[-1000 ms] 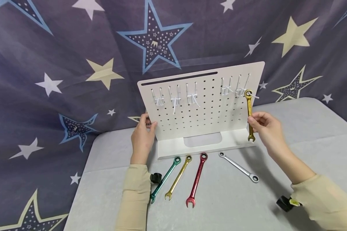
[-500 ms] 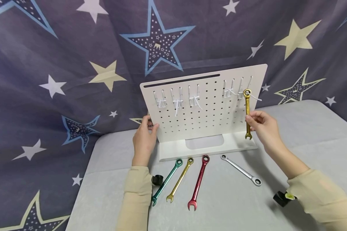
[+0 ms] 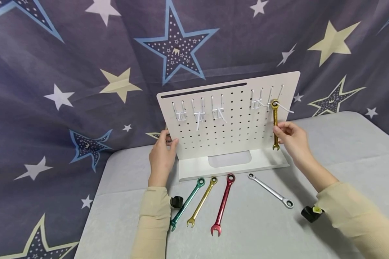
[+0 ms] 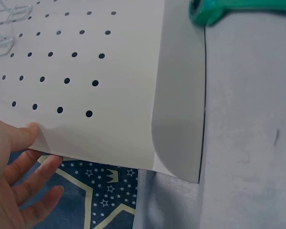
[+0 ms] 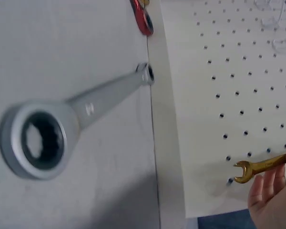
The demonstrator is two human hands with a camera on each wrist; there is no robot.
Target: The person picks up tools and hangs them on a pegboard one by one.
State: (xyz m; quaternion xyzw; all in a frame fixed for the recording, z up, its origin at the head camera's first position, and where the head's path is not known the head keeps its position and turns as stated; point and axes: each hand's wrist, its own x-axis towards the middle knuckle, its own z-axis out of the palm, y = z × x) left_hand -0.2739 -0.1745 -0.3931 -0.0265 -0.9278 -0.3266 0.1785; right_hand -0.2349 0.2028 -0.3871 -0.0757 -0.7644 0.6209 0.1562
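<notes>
A gold wrench (image 3: 275,122) hangs upright at the right of the white pegboard (image 3: 227,133), its ring end around the rightmost white hook (image 3: 285,107). My right hand (image 3: 291,138) pinches its shaft between thumb and fingers; the right wrist view shows its open jaw end (image 5: 245,171) near the board's holes. At the board's left edge my left hand (image 3: 162,156) grips the panel, thumb in front and fingers behind. In the left wrist view that thumb (image 4: 26,136) presses on the panel's face.
On the grey table lie a green wrench (image 3: 188,203), a smaller gold wrench (image 3: 202,201), a red wrench (image 3: 223,205) and a silver double-ring wrench (image 3: 270,190), all before the board's base. Several other white hooks (image 3: 199,114) stick out from the board. A star-patterned cloth (image 3: 84,90) hangs behind.
My right hand has moved the gold wrench left and inward, its ring sliding along the hook toward the board. The left hand keeps its grip on the panel.
</notes>
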